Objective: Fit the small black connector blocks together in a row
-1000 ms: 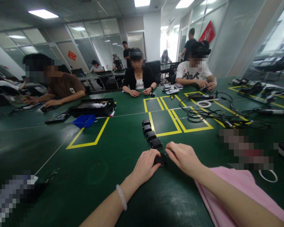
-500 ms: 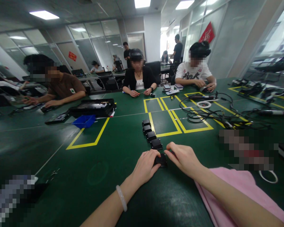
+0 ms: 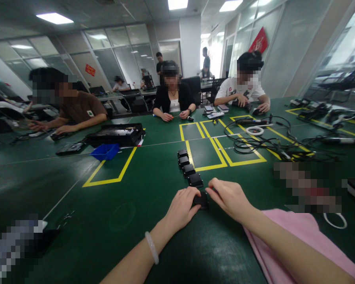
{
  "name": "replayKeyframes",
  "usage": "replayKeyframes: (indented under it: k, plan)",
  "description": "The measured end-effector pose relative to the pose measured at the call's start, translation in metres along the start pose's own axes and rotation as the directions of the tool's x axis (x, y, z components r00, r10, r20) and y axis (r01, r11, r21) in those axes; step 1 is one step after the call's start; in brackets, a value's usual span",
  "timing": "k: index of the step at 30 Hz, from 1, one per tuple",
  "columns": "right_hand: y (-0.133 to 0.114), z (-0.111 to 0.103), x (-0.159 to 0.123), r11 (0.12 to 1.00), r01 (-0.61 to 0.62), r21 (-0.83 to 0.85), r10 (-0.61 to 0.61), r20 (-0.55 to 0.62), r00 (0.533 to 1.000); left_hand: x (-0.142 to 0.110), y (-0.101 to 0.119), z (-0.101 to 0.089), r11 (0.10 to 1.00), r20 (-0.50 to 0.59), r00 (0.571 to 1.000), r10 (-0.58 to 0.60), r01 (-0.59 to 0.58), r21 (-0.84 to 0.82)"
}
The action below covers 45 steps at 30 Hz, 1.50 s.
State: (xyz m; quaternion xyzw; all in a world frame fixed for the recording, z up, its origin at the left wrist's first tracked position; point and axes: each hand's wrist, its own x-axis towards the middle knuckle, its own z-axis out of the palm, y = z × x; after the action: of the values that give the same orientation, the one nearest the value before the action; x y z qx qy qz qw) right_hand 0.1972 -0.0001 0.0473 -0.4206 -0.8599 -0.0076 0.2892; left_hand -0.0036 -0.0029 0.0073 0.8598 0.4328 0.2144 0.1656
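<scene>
A small flat black box (image 3: pixel 202 201) lies on the green table in front of me. My left hand (image 3: pixel 181 207) holds its left side between thumb and fingers. At its right edge, my right hand (image 3: pixel 230 198) is closed, thumb and fingertip pinched near the upper right corner. Whatever that pinch holds, if anything, is too small to make out. Beyond the held box, several similar black boxes (image 3: pixel 188 170) stand in a slanting row leading away from me.
A pink cloth (image 3: pixel 298 240) lies under my right forearm. Black cables (image 3: pixel 248 144) and a white ring (image 3: pixel 255 130) are at the right. A blue tray (image 3: pixel 105 151) and a black case (image 3: pixel 115 135) sit at the left. Co-workers (image 3: pixel 173 94) sit across the table (image 3: pixel 154 169).
Both my hands and the black box stay in place. Across the table at the right, a co-worker's hand has shifted left and holds a dark object.
</scene>
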Motion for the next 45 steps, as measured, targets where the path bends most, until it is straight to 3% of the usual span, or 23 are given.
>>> replayKeyframes:
  k: [14,24,36,45]
  plan:
    - [0.0009,0.0019,-0.0002,0.995,0.018,-0.095,-0.021,-0.032,0.999,0.0000,0.0007,-0.0010,1.000,-0.001,1.000,-0.005,0.005,0.004]
    - [-0.0022,-0.0027,0.0017,1.000,0.000,0.008,0.000,0.041,0.999,-0.0004,0.0004,-0.0014,1.000,0.001,1.000,-0.003,0.003,0.000]
    - [0.0000,0.0029,0.0028,0.998,0.002,-0.057,-0.005,-0.052,0.999,0.0001,0.0015,-0.0022,1.000,0.007,1.000,-0.009,0.009,-0.010]
    - [-0.0003,-0.0011,0.0022,0.995,0.005,-0.095,-0.008,-0.027,1.000,-0.0003,0.0014,-0.0021,1.000,0.004,1.000,-0.002,0.002,-0.009]
